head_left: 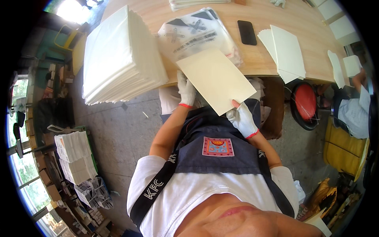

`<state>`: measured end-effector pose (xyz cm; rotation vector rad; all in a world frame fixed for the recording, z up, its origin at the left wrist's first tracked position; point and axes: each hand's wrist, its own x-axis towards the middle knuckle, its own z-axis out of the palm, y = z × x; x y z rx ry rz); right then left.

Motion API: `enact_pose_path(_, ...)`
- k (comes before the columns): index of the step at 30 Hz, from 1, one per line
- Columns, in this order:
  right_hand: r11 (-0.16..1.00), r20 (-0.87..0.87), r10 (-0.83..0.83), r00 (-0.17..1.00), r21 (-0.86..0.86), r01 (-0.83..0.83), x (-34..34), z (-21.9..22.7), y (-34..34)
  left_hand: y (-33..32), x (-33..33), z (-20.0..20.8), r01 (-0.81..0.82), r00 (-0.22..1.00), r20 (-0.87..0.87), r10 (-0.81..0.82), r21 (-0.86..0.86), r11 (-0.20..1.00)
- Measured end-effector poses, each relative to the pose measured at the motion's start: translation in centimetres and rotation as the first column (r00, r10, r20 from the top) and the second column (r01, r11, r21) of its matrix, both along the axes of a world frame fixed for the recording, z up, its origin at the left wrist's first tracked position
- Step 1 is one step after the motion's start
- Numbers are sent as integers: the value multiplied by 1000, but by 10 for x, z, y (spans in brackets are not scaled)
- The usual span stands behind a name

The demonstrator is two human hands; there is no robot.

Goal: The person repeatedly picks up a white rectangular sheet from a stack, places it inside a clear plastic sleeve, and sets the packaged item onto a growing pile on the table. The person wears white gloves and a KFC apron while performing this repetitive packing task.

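Both hands wore white knit gloves with red cuffs. The right hand [242, 119] pinched the near corner of a flat cream rectangular card sheet [215, 79], thumb on top, fingers underneath. The left hand [185, 91] sat at the sheet's left edge, fingers up against it; whether they actually clamped it could not be told.

The sheet hung tilted over the near edge of the light wooden worktable [276, 59], partly above the table and partly above the person's lap. On the table just beyond the sheet lay a pile of clear plastic bags with dark print [193, 31]. A tall stack of white sheets [118, 59] sat left of it, a black phone [247, 32] and a smaller fan of white cards [286, 53] to the right.

Risk: a one-corner pinch through slick gloves could let the sheet slip or crease, and its far edge could drag the loose bags.
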<state>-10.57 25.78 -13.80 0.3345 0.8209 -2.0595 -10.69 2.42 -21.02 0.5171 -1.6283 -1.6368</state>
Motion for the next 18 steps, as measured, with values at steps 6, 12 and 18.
enact_pose_path(6, 999, -91, 39, 995, -1, -39, 2, 8, -4, 9, -11, -23, 444, 894, -280, -349, 657, 610)
enact_pose_path(12, 984, -100, 69, 993, 168, -52, 8, 0, 8, 60, 17, -16, 372, 913, -305, -271, 896, 243)
enact_pose_path(18, 979, 32, -94, 995, 183, 87, -29, -50, -60, 72, 28, -71, 279, 900, 114, -420, 589, 759)
